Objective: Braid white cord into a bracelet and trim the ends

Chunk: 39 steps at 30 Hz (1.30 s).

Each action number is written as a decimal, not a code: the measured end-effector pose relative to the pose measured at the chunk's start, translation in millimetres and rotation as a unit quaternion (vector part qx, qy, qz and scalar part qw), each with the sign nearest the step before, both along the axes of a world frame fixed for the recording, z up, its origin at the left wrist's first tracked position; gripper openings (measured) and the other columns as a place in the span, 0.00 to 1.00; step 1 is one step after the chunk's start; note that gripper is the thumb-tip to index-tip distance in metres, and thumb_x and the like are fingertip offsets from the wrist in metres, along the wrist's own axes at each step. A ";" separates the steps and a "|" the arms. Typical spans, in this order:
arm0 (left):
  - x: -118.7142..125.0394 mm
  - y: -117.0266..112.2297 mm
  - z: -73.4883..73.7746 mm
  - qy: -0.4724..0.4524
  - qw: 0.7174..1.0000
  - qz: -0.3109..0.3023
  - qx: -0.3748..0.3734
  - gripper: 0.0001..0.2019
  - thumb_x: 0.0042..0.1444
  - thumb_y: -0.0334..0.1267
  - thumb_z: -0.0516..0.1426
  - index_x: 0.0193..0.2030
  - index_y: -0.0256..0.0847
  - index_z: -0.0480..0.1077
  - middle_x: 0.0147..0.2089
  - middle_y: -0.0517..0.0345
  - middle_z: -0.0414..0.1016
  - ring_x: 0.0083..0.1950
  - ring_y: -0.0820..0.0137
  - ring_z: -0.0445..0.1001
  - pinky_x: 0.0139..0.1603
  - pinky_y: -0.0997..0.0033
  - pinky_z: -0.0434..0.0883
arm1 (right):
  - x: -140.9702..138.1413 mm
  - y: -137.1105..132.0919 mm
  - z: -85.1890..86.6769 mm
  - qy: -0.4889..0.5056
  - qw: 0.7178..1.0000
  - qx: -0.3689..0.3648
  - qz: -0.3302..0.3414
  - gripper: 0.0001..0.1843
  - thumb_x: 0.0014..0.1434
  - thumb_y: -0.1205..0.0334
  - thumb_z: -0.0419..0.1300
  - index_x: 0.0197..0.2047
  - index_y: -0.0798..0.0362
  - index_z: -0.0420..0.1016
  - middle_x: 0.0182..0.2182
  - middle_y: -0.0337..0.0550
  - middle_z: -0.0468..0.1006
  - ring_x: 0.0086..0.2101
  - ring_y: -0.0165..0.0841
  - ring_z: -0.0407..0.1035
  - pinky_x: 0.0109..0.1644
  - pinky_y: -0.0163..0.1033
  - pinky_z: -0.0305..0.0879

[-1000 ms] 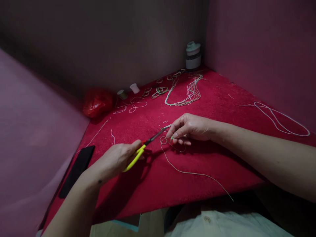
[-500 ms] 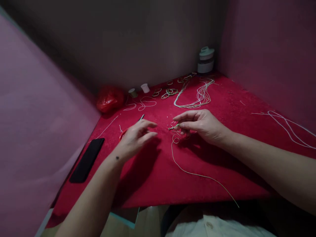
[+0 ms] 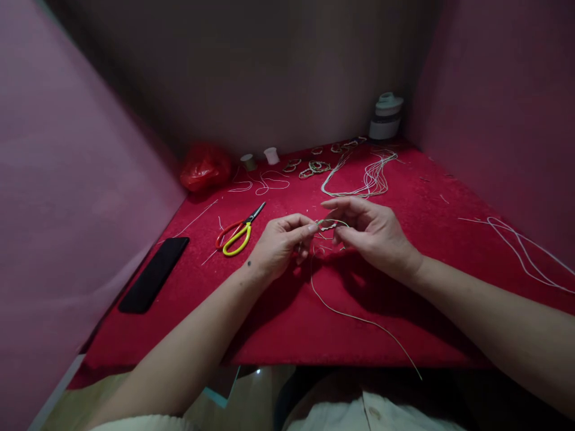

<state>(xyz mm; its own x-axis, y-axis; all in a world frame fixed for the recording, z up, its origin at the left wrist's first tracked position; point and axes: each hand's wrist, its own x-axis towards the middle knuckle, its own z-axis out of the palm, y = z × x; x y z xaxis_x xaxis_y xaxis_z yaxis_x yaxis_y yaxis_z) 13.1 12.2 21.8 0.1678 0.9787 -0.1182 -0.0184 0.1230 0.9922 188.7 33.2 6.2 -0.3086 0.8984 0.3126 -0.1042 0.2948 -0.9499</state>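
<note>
Between my two hands hangs a small knotted cord bracelet (image 3: 329,227), its green and white cord curving in a loop. My left hand (image 3: 284,244) pinches one end of it between thumb and forefinger. The other end is held at the thumb of my right hand (image 3: 376,232), whose forefinger arches above the loop; the lower fingers are partly hidden. Below the hands, a thin loose cord (image 3: 335,308) snakes over the red cloth (image 3: 278,335) to the front edge. Scissors (image 3: 242,232) with one red and one yellow handle lie left of my left hand.
A black phone-like slab (image 3: 155,275) lies at the left. Along the back are a red plastic bag (image 3: 206,167), two thread spools (image 3: 271,156), finished-looking cord loops (image 3: 314,169), a bundle of cords (image 3: 377,176) and a lidded container (image 3: 386,117). More white cord (image 3: 516,236) lies right.
My left hand has moved right, away from over the scissors, and closed on the bracelet. The bracelet is now spread into a loop between both hands.
</note>
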 end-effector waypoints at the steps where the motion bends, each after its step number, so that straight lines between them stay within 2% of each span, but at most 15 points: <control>1: -0.5 -0.7 0.9 0.011 1.000 0.011 0.018 0.09 0.52 0.39 0.62 0.29 0.36 0.69 0.19 0.66 0.64 0.17 0.80 0.62 0.16 0.80 0.58 | 0.8 2.2 1.4 0.031 0.998 -0.055 0.027 0.19 0.49 0.72 0.59 0.46 0.55 0.73 0.33 0.41 0.79 0.24 0.27 0.70 0.30 0.35 0.68; 3: -1.7 -1.5 2.3 0.041 0.997 0.026 0.057 0.08 0.53 0.39 0.62 0.30 0.36 0.71 0.20 0.65 0.65 0.18 0.80 0.62 0.18 0.79 0.60 | 2.6 7.3 3.5 0.077 0.983 -0.148 0.079 0.15 0.50 0.68 0.60 0.43 0.57 0.73 0.30 0.42 0.79 0.22 0.28 0.69 0.28 0.35 0.67; 5: -2.8 -1.9 2.7 0.073 0.993 0.031 0.092 0.07 0.53 0.38 0.62 0.30 0.35 0.73 0.20 0.65 0.65 0.19 0.80 0.63 0.20 0.78 0.61 | 3.9 12.0 4.7 0.092 0.967 -0.206 0.115 0.11 0.53 0.61 0.59 0.38 0.58 0.74 0.25 0.45 0.79 0.21 0.29 0.70 0.27 0.35 0.67; 9: -4.1 -2.6 0.3 0.120 0.982 0.029 0.146 0.06 0.54 0.37 0.61 0.31 0.36 0.74 0.20 0.65 0.66 0.19 0.80 0.62 0.21 0.79 0.60 | 4.3 15.9 5.2 0.082 0.950 -0.258 0.155 0.24 0.56 0.42 0.57 0.29 0.58 0.73 0.21 0.47 0.77 0.19 0.31 0.70 0.26 0.35 0.67; 11: -4.4 -3.2 -2.2 0.146 0.970 0.020 0.191 0.06 0.55 0.36 0.61 0.32 0.36 0.74 0.20 0.65 0.67 0.20 0.81 0.62 0.22 0.80 0.60 | 3.9 15.5 4.0 0.068 0.947 -0.265 0.169 0.26 0.55 0.39 0.58 0.28 0.58 0.73 0.20 0.47 0.77 0.18 0.30 0.69 0.25 0.35 0.66; 13: -4.9 -3.8 -5.2 0.191 0.945 0.008 0.266 0.04 0.56 0.34 0.60 0.33 0.36 0.75 0.22 0.64 0.69 0.22 0.80 0.64 0.24 0.80 0.62 | 3.8 14.9 1.5 0.044 0.947 -0.263 0.178 0.24 0.53 0.41 0.62 0.28 0.58 0.74 0.19 0.47 0.77 0.17 0.30 0.68 0.24 0.35 0.66; 17: -5.7 -5.6 -10.6 0.292 0.854 -0.014 0.430 0.04 0.58 0.28 0.57 0.36 0.35 0.75 0.29 0.58 0.76 0.31 0.78 0.72 0.34 0.79 0.67 | 5.1 14.9 -3.6 0.006 0.941 -0.264 0.213 0.17 0.50 0.52 0.67 0.28 0.60 0.76 0.19 0.47 0.78 0.16 0.28 0.69 0.21 0.32 0.64; 19: -5.7 -6.5 -12.5 0.317 0.824 -0.010 0.470 0.05 0.59 0.28 0.56 0.38 0.35 0.75 0.31 0.57 0.76 0.32 0.78 0.73 0.35 0.79 0.68 | 6.3 15.4 -4.3 0.001 0.930 -0.283 0.234 0.15 0.49 0.54 0.67 0.28 0.61 0.76 0.19 0.46 0.78 0.16 0.28 0.69 0.20 0.31 0.62; 21: -5.4 -7.1 -13.7 0.328 0.812 -0.002 0.483 0.05 0.60 0.28 0.56 0.38 0.35 0.74 0.31 0.56 0.76 0.32 0.78 0.73 0.34 0.80 0.68 | 7.1 15.6 -3.6 0.008 0.920 -0.304 0.247 0.13 0.48 0.57 0.68 0.28 0.60 0.76 0.19 0.45 0.78 0.16 0.28 0.70 0.20 0.30 0.63; 23: -5.4 -7.1 -14.6 0.321 0.823 0.008 0.469 0.05 0.59 0.28 0.56 0.38 0.35 0.74 0.31 0.56 0.77 0.32 0.78 0.73 0.34 0.80 0.68 | 7.3 15.4 -2.3 0.023 0.916 -0.315 0.249 0.12 0.48 0.59 0.69 0.28 0.60 0.76 0.19 0.45 0.78 0.17 0.27 0.70 0.21 0.29 0.64; 25: -6.1 -6.1 -15.3 0.304 0.854 0.020 0.422 0.05 0.58 0.29 0.57 0.38 0.35 0.74 0.32 0.56 0.77 0.32 0.78 0.73 0.33 0.80 0.68 | 7.2 15.1 -1.3 0.041 0.915 -0.315 0.249 0.11 0.48 0.60 0.69 0.27 0.59 0.75 0.20 0.44 0.78 0.17 0.27 0.70 0.21 0.29 0.64; 28: -8.0 -3.2 -14.9 0.286 0.907 0.033 0.307 0.04 0.56 0.30 0.58 0.37 0.35 0.74 0.30 0.58 0.76 0.26 0.79 0.71 0.28 0.80 0.67 | 7.2 14.9 -0.8 0.066 0.917 -0.305 0.247 0.10 0.48 0.61 0.69 0.28 0.59 0.75 0.21 0.44 0.79 0.18 0.27 0.71 0.23 0.30 0.67; 32: -9.1 -0.8 -8.0 0.245 0.959 0.031 0.136 0.03 0.55 0.32 0.59 0.34 0.35 0.73 0.20 0.65 0.69 0.18 0.81 0.64 0.21 0.81 0.62 | 8.9 14.9 0.5 0.098 0.918 -0.303 0.234 0.09 0.48 0.62 0.69 0.28 0.59 0.77 0.22 0.45 0.79 0.21 0.28 0.73 0.27 0.32 0.69; 36: -8.4 -2.8 1.5 0.179 0.984 -0.006 0.023 0.06 0.55 0.36 0.59 0.35 0.34 0.72 0.15 0.67 0.65 0.15 0.81 0.60 0.17 0.81 0.56 | 11.1 15.0 3.9 0.123 0.917 -0.302 0.230 0.07 0.47 0.64 0.69 0.27 0.58 0.77 0.22 0.45 0.79 0.23 0.28 0.73 0.29 0.32 0.69; 39: -9.2 -4.0 3.4 0.148 0.989 -0.027 0.013 0.09 0.56 0.39 0.59 0.33 0.34 0.71 0.16 0.65 0.66 0.16 0.81 0.60 0.18 0.81 0.56 | 11.8 15.4 5.5 0.127 0.917 -0.296 0.233 0.07 0.46 0.64 0.68 0.27 0.58 0.76 0.22 0.44 0.78 0.22 0.29 0.72 0.28 0.33 0.68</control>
